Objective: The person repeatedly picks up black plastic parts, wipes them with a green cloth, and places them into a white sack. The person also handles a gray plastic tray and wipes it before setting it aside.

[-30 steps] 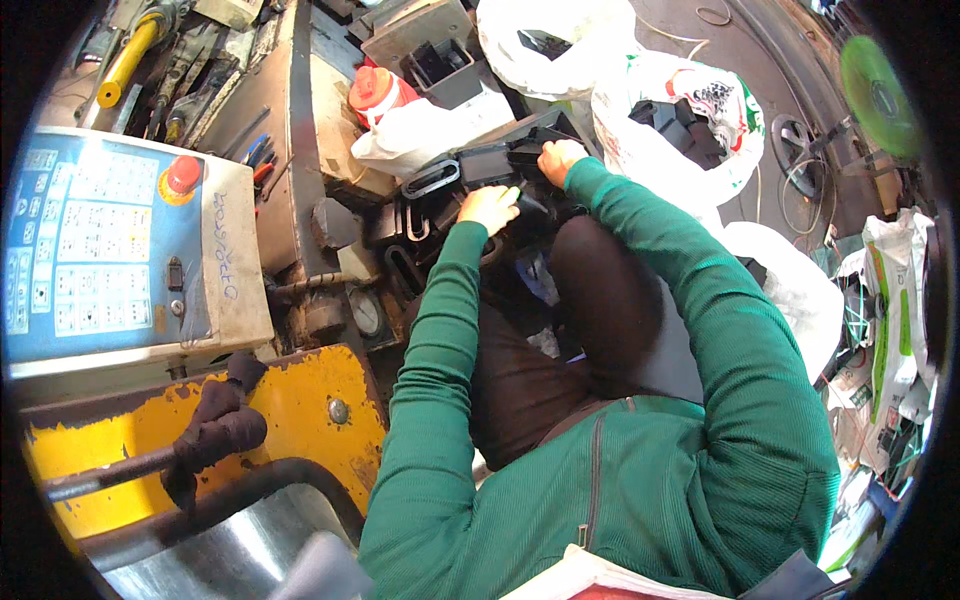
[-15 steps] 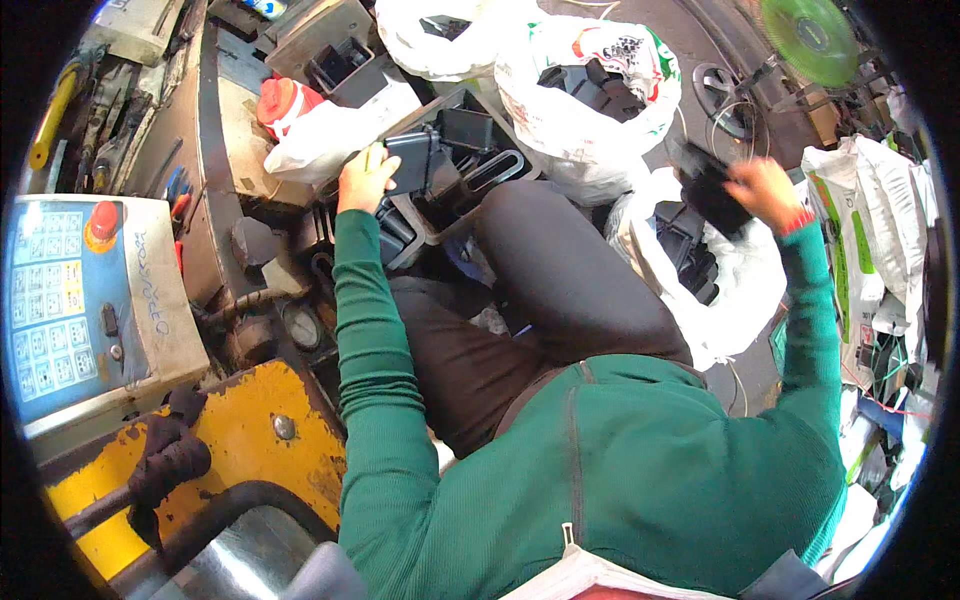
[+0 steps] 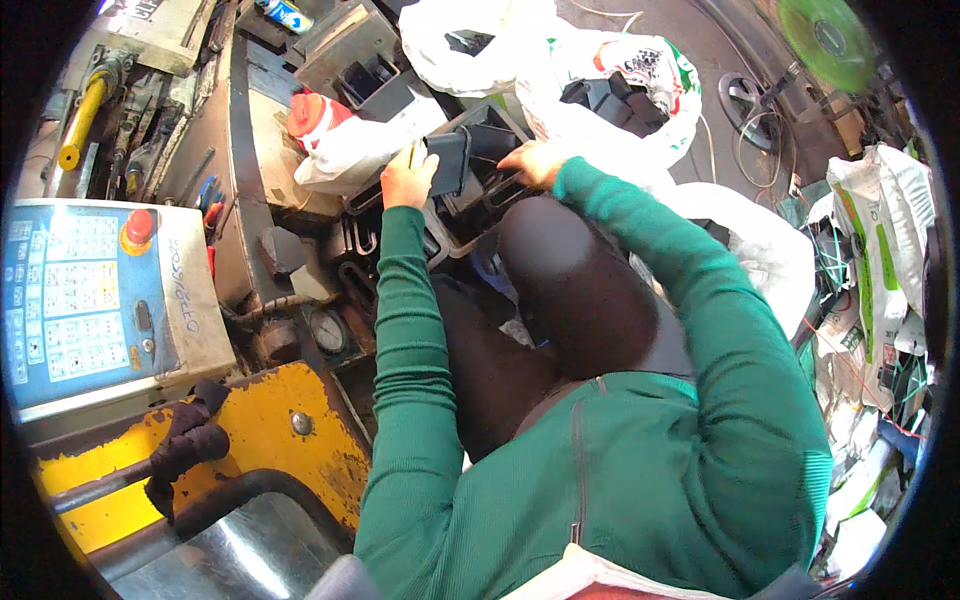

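Note:
My left hand (image 3: 406, 180) is closed on the edge of a black plastic box (image 3: 451, 165), thumb and fingers at its left side. It holds the box over a grey bin (image 3: 457, 247) with more black plastic parts in it. My right hand (image 3: 537, 164) has come in from the right over the same bin, its fingers stretched out toward the left, beside the black parts (image 3: 492, 140). Nothing shows in its grasp, and its fingertips are partly lost against the dark parts. My knee hides some of the bin's near side.
White sacks stand beyond and to the right, one (image 3: 690, 130) with black parts inside, another (image 3: 785, 245) behind my right arm. A control panel (image 3: 90, 300) with a red button is at left, above a yellow machine cover (image 3: 270, 430). A green fan (image 3: 825, 42) stands far right.
My right hand has swung left from the right-hand sack to the bin, and the black part it held is gone from it. My left hand stays on its box. The whole view has shifted slightly.

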The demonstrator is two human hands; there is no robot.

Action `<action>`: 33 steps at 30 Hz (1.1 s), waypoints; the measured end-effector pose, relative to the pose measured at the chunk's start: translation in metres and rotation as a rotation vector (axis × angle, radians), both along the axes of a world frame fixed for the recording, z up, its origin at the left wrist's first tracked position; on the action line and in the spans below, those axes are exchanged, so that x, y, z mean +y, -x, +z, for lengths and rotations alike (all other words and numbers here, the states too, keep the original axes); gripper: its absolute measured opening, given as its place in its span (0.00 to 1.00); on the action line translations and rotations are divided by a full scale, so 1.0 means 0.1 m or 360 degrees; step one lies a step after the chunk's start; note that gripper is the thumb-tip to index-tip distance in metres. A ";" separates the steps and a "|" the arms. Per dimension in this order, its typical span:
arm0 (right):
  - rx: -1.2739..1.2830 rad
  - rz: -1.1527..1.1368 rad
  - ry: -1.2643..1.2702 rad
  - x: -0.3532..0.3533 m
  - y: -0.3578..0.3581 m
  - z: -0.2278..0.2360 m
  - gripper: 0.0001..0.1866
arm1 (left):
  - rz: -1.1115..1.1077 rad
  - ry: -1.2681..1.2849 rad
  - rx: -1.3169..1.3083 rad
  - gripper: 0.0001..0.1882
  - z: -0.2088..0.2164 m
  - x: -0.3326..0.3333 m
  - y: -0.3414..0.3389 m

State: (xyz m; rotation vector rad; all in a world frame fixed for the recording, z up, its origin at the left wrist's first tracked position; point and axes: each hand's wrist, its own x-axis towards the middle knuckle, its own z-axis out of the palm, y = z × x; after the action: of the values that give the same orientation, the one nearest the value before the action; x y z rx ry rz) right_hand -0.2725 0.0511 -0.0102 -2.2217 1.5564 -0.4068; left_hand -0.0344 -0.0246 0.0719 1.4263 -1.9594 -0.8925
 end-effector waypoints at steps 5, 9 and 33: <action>0.0419 0.0196 -0.0278 -0.36 -0.32 -0.10 0.17 | 0.0233 0.0152 0.0207 0.11 -0.08 -0.05 -0.26; -0.1510 -0.0273 -0.0709 -0.13 0.00 0.22 0.19 | 0.0310 -0.0101 0.0473 0.10 -0.01 -0.02 -0.23; -0.1126 -0.1804 -0.0869 3.20 2.18 0.88 0.22 | -0.0114 0.0260 -0.0978 0.22 -0.83 -0.74 -0.20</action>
State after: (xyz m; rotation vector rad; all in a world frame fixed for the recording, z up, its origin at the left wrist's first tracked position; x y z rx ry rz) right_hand -0.4905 0.3713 0.0776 -0.5208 1.9807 -0.8148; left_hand -0.0147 -0.0990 -0.0116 1.6712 -2.4665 -0.3188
